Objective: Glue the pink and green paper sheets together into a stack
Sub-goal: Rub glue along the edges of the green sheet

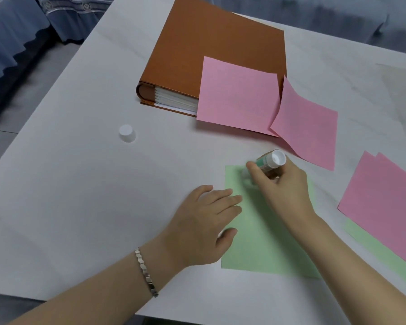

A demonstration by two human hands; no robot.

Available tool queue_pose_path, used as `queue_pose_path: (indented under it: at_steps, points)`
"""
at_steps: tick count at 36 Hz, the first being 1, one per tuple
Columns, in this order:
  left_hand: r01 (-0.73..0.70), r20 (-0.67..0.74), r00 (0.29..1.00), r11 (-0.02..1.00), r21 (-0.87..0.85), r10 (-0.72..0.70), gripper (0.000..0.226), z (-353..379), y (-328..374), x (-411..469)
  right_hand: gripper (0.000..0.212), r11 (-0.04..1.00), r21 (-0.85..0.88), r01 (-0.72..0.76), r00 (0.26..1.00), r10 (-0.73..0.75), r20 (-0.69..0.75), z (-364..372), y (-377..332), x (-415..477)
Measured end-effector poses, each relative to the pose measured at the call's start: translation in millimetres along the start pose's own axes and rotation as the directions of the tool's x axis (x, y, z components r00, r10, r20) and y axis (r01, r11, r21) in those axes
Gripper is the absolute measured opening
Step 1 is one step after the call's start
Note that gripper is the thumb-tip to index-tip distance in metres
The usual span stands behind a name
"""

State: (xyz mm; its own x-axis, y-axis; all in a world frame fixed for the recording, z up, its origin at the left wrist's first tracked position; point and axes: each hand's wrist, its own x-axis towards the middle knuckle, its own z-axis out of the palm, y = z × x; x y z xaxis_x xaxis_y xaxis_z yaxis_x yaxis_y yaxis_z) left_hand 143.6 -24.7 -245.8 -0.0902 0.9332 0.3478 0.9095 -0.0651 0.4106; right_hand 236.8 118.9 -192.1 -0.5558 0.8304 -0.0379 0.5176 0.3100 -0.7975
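Note:
A green paper sheet (pixel 265 245) lies flat on the white table in front of me. My left hand (pixel 202 221) rests flat on its left edge, fingers spread. My right hand (pixel 284 186) grips a glue stick (pixel 271 161), tilted with its tip down on the far left corner of the green sheet. Two pink sheets (pixel 238 95) (pixel 307 123) lie beyond, one leaning on a binder. At the right edge a pink sheet (pixel 384 198) lies over another green sheet (pixel 384 252).
A thick brown binder (pixel 211 48) sits at the back of the table (pixel 80 184). The glue stick's white cap (pixel 127 133) stands alone to the left. Blue fabric hangs beyond the table's left edge.

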Motion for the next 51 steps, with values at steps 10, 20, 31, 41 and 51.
queue_pose_path:
  at_steps: [10,20,31,41,51]
  points:
    - [0.018,-0.07,0.997,0.994,0.104,-0.01,0.027,3.7,4.3,8.9,0.027,0.984,0.145,-0.108,0.978,0.131,-0.161,-8.1,2.5,8.2]
    - [0.113,-0.07,0.992,0.986,0.126,-0.105,0.038,13.3,9.8,11.7,0.018,0.997,0.045,-0.064,0.997,0.065,-0.029,-4.0,-1.2,2.8]
    - [0.122,-0.061,0.992,0.982,0.142,-0.114,0.038,12.7,8.4,9.3,0.021,0.999,-0.013,-0.031,0.999,0.031,-0.033,-2.8,0.2,7.0]
    - [0.105,-0.051,0.994,0.984,0.146,-0.098,0.038,11.0,9.3,8.8,0.016,0.997,-0.017,-0.069,0.992,0.067,-0.108,-27.1,18.1,5.7]
    - [0.111,-0.035,0.994,0.986,0.127,-0.108,0.038,10.2,9.6,8.1,0.022,0.998,0.02,-0.067,0.982,0.07,-0.173,-43.7,16.4,1.5]
